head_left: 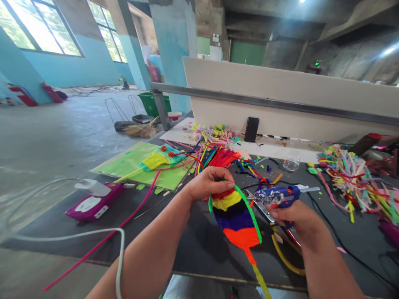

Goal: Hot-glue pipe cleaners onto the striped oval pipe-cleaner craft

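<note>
Between hands (212, 182) (289, 214), multicoloured panel (233, 218), green strip (250, 209)

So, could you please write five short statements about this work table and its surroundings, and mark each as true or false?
1. The right hand holds a blue glue gun. True.
2. The left hand is holding nothing. False: it pinches a bright green strip at the edge of a multicoloured piece.
3. The black phone lies flat. False: it stands up in front of the white panel.
4. A yellow and turquoise piece lies on a green sheet. True.
5. The green bin stands on the table. False: it is on the floor.
</note>
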### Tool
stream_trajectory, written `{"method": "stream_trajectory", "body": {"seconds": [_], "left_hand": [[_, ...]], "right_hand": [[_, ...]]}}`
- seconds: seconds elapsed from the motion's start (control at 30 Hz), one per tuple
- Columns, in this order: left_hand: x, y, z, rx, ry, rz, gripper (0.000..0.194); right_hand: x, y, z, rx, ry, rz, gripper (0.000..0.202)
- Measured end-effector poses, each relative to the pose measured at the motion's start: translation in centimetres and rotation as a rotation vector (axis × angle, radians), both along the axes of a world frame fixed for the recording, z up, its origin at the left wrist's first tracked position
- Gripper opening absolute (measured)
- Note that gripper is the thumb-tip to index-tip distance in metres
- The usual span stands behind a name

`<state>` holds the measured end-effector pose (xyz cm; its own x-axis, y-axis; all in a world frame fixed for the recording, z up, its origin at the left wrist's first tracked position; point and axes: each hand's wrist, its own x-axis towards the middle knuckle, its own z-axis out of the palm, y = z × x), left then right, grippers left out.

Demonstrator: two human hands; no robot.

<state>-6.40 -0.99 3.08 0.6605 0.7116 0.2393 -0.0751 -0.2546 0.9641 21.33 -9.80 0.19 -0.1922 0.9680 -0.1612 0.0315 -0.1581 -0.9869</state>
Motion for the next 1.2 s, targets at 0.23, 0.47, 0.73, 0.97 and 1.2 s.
{"method": "stream_trajectory", "body": {"seconds": [0.23, 0.47, 0.73, 0.97, 1.2], "left_hand": [[0.1, -0.1, 0.0, 0.003, 0.022, -0.008, 0.026], [0.7, -0.5, 0.4, 0.021, 0.087, -0.086, 0.03], [0.3, -0.3, 0.2, -0.015, 0.067, -0.045, 0.03], [-0.1, -0.2, 0.2, -0.017, 0.042, -0.016, 0.031], [0.1, -0.3, 0.4, 0.019, 0.107, -0.085, 0.03]], "right_hand": [[0.4, 0.0, 0.1, 0.016, -0.031, 0.044, 0.039], [-0.7, -0.4, 1.4, 0.024, -0.026, 0.014, 0.039], [0.5, -0.1, 0.0, -0.001, -0.073, 0.038, 0.04], [0.6, 0.0, 0.1, 0.024, -0.061, 0.06, 0.038], [-0.2, 0.1, 1.2, 0.044, -0.081, 0.049, 0.038]]}}
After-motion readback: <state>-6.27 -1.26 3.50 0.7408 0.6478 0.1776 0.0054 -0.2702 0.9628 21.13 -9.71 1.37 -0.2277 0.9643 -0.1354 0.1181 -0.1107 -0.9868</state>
